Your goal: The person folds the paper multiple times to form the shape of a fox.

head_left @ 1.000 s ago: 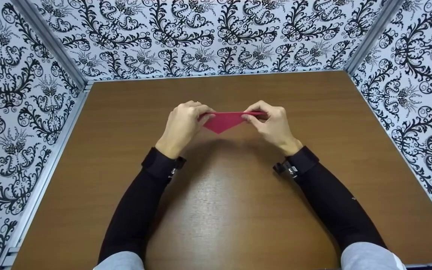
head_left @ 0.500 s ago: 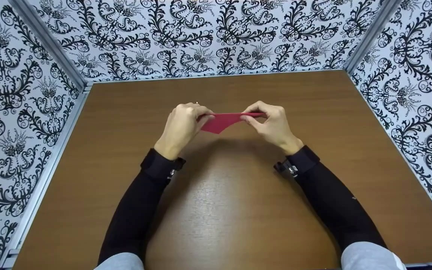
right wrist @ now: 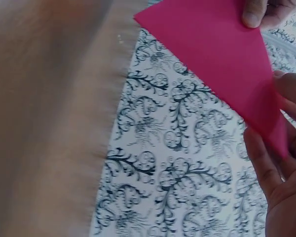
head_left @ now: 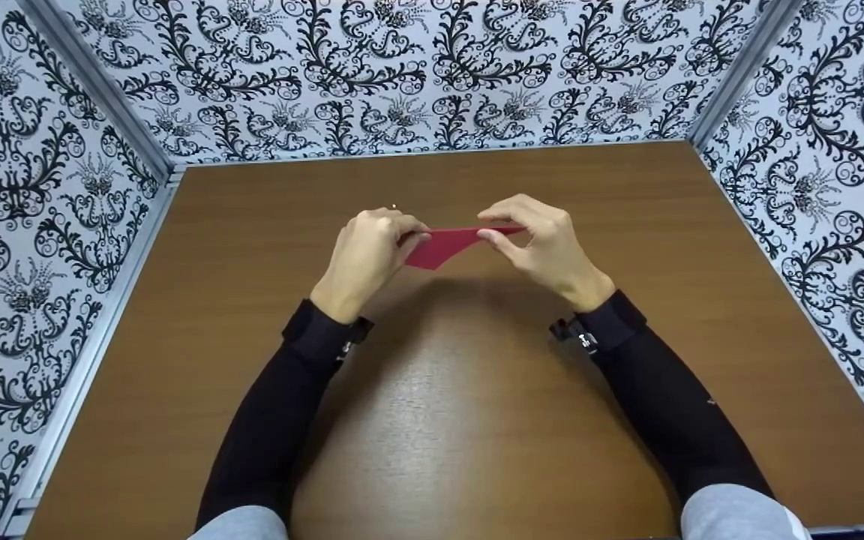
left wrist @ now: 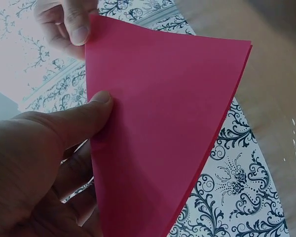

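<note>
A red sheet of paper [head_left: 443,247], folded into a triangle, is held up above the table between both hands. Two layers show along one slanting edge in the left wrist view. My left hand [head_left: 368,255] pinches the long top edge, its thumb [left wrist: 101,101] flat on the near face and its fingers behind. Toward the other corner, my right hand [head_left: 544,244] has its thumb [right wrist: 288,89] at the edge. Fingers [right wrist: 261,158] of that hand curl behind the paper's tapering corner, while its index finger stands a little raised in the head view.
A brown wooden table [head_left: 417,420] lies below both hands. White panels [head_left: 402,75] with black scroll patterns enclose it at the back and sides, joined by grey metal posts [head_left: 98,82]. A dark strap with a small camera [head_left: 578,334] sits on each wrist.
My right hand's fingers have lifted and spread slightly from the paper's top edge. The paper's hanging point has shifted a little to the left; the left hand has barely moved.
</note>
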`<action>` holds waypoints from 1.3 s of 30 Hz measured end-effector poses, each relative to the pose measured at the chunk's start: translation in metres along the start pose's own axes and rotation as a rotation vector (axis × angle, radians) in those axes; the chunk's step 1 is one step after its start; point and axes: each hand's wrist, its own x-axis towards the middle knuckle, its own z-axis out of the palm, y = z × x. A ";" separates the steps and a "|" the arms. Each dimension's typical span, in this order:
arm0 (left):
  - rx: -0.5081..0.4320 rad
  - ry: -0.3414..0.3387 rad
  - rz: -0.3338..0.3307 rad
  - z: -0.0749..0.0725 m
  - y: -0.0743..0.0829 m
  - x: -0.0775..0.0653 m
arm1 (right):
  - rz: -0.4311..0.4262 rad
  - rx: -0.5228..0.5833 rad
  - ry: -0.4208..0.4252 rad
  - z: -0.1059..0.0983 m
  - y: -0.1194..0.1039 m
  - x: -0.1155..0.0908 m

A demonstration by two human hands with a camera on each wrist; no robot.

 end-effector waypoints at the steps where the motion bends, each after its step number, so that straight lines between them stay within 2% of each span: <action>1: 0.007 -0.002 0.000 0.000 0.001 0.000 | -0.010 -0.020 -0.009 -0.001 -0.003 0.001; 10: 0.037 -0.015 0.036 0.002 0.010 -0.002 | -0.073 -0.119 -0.107 0.004 -0.025 0.007; 15: 0.031 -0.011 0.070 0.005 0.014 -0.003 | -0.108 -0.123 -0.116 0.011 -0.030 0.006; 21: 0.023 -0.012 0.081 0.007 0.018 -0.005 | -0.138 -0.109 -0.140 0.019 -0.032 0.005; 39: 0.019 -0.040 0.073 0.007 0.024 -0.007 | -0.156 -0.112 -0.119 0.023 -0.035 0.002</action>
